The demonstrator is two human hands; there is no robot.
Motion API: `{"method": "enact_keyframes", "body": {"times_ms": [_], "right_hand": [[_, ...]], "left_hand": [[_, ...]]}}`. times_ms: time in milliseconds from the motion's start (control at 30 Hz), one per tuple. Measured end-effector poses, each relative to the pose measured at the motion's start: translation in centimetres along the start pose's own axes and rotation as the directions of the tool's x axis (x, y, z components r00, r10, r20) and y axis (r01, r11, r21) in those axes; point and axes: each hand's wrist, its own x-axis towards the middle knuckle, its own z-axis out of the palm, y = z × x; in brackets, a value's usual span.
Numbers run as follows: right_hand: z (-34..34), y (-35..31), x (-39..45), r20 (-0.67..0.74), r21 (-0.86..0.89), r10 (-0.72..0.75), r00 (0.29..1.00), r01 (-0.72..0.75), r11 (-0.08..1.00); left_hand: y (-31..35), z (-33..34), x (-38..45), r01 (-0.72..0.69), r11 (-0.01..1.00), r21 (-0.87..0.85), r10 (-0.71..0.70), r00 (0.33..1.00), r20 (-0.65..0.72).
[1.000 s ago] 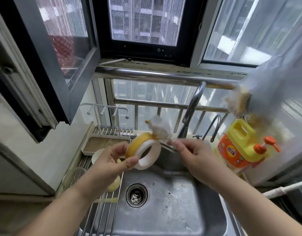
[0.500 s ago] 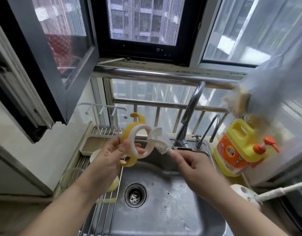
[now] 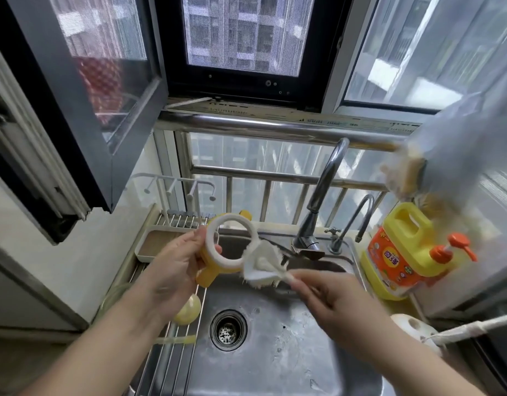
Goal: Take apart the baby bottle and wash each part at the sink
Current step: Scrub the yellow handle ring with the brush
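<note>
Over the steel sink's point(image 3: 275, 352) back edge, the left hand point(image 3: 175, 267) grips the bottle's collar ring point(image 3: 218, 252), a smooth white hoop on yellow plastic handles. The right hand point(image 3: 332, 304) pinches the thin handle of a bristly white bottle brush point(image 3: 263, 267), whose splayed head touches the ring's lower rim.

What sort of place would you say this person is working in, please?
Most likely a home kitchen, at a sink set under a window. A stainless steel sink with a curved faucet, a yellow pump bottle of dish soap beside it, and a drying rack on the left suggest it.
</note>
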Motion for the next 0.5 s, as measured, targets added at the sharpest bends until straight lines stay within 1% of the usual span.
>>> {"method": "enact_keyframes", "body": {"times_ms": [33, 100, 167, 200, 300, 367, 433, 467, 500], "right_hand": [[0.1, 0.2, 0.1, -0.018, 0.032, 0.01, 1.0, -0.01, 0.999], [0.0, 1.0, 1.2, -0.114, 0.136, 0.107, 0.988, -0.091, 0.987], [0.1, 1.4, 1.7, -0.135, 0.188, 0.161, 0.978, -0.134, 0.973], [0.5, 1.3, 1.5, -0.11, 0.209, 0.157, 0.981, -0.132, 0.969], [1.5, 0.7, 0.5, 0.04, 0.298, 0.156, 0.987, -0.161, 0.941], [1.4, 0.8, 1.3, 0.018, 0.388, 0.224, 0.974, -0.213, 0.897], [1.2, 0.5, 2.1, 0.038, 0.511, 0.293, 0.955, -0.27, 0.816], [1.4, 0.2, 1.9, 0.063, 0.55, 0.284, 0.957, -0.271, 0.79], [1.8, -0.2, 1.5, 0.087, 0.548, 0.25, 0.964, -0.256, 0.797]], "left_hand": [[0.0, -0.1, 0.1, 0.01, 1.0, 0.006, -0.01, 1.0, -0.001], [-0.2, 0.1, 0.1, 0.029, 0.999, 0.013, -0.03, 1.0, 0.007], [-0.3, 0.4, 0.1, 0.038, 0.999, -0.005, -0.038, 0.999, 0.008], [-0.1, 0.5, 0.2, 0.038, 0.999, -0.025, -0.038, 0.999, 0.001], [0.3, 0.3, 0.5, 0.036, 0.993, -0.115, -0.037, 0.999, -0.007], [0.2, 0.4, 0.6, 0.059, 0.989, -0.136, -0.057, 0.998, 0.014], [0.0, 0.7, 0.7, 0.074, 0.987, -0.143, -0.074, 0.997, 0.011], [0.0, 0.8, 0.9, 0.073, 0.984, -0.164, -0.075, 0.997, -0.006], [0.1, 1.0, 0.9, 0.069, 0.978, -0.195, -0.076, 0.997, -0.028]]}}
